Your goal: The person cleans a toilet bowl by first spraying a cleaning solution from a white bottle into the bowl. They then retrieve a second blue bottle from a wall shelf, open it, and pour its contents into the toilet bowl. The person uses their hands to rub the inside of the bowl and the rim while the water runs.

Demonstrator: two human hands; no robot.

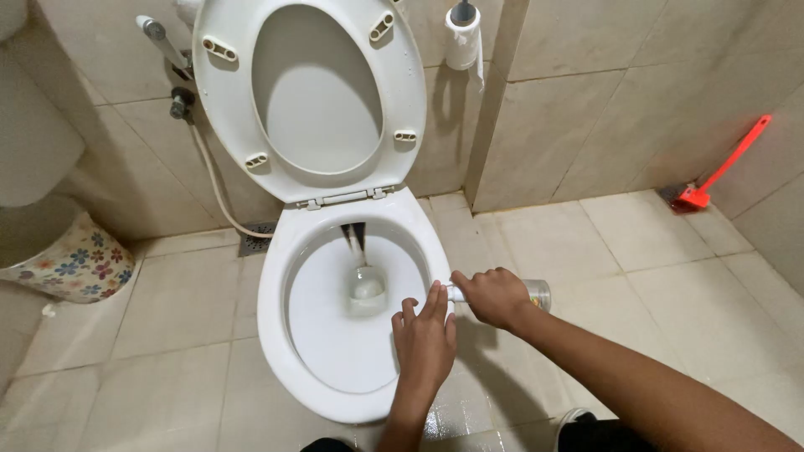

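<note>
A person stood over a white toilet [276, 335], looking down, seat [314, 92] raised against the tiled wall. The right hand [494, 295] was clenched around a small clear bottle [536, 293], held sideways over the right side of the rim with its nozzle end pointing toward the bowl. The left hand [425, 335] lay on the rim just beside the nozzle, fingers loosely extended and grasping nothing; whether a fingertip touched the nozzle could not be told.

The step in hand seemed to be applying cleaner to the bowl. The next move would likely call for tipping the nozzle down under the rim and squeezing steadily while moving around it.

The bowl was glossy and white, with a little water at the bottom and a dark streak at the back.

A paper roll [461, 35] hung on the wall, a hose [213, 180] ran behind the toilet, a floral bin [71, 264] stood left, and a red brush [720, 167] leaned in the far right corner.
</note>
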